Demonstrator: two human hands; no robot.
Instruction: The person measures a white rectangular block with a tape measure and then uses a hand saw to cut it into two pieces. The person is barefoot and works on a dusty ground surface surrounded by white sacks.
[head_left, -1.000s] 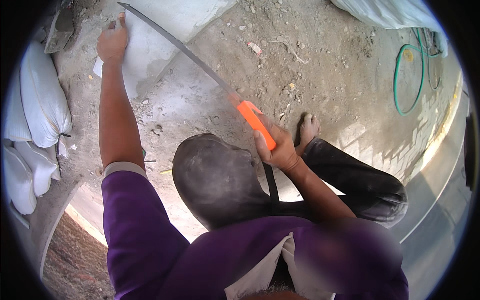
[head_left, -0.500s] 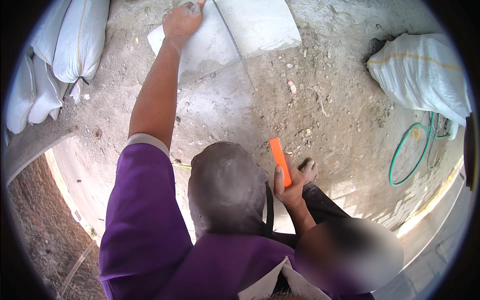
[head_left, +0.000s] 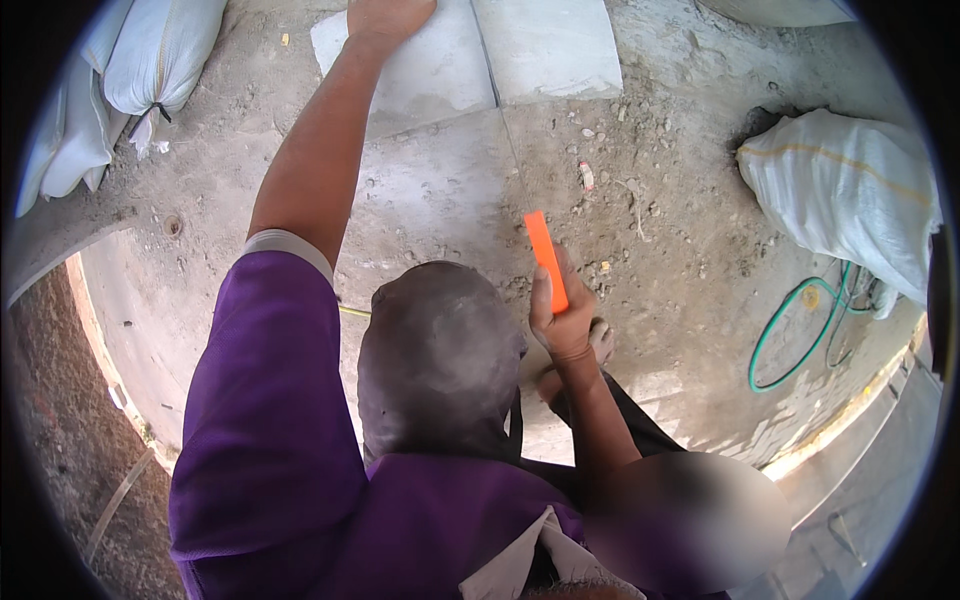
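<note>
At the top left, some white sacks (head_left: pixel 165 55) lie close together on the dusty ground (head_left: pixel 250 140). One has its neck tied with a dark tie; what is inside does not show.

Next comes the left hand (head_left: pixel 392 14), stretched far out on the left part of a flat white slab (head_left: pixel 565 60). The top edge of the view cuts off its fingers, so I cannot tell if they grip, press or just rest. The slab lies on the ground, ahead of the person.

Near the middle is a long, thin saw (head_left: pixel 487 62). It points away from the person and leans a bit left, and its blade runs up over the near edge of the slab. I cannot tell if it goes into the slab. The left hand is nearer the slab; the right hand (head_left: pixel 565 312) is closer to the body, with its fingers wrapped tight around the orange handle (head_left: pixel 540 245).

Far to the right sits a big white sack (head_left: pixel 840 170) with a yellow line on it. Its filling is hidden. Just below it, a green hose (head_left: pixel 762 342) lies in a loop.
</note>
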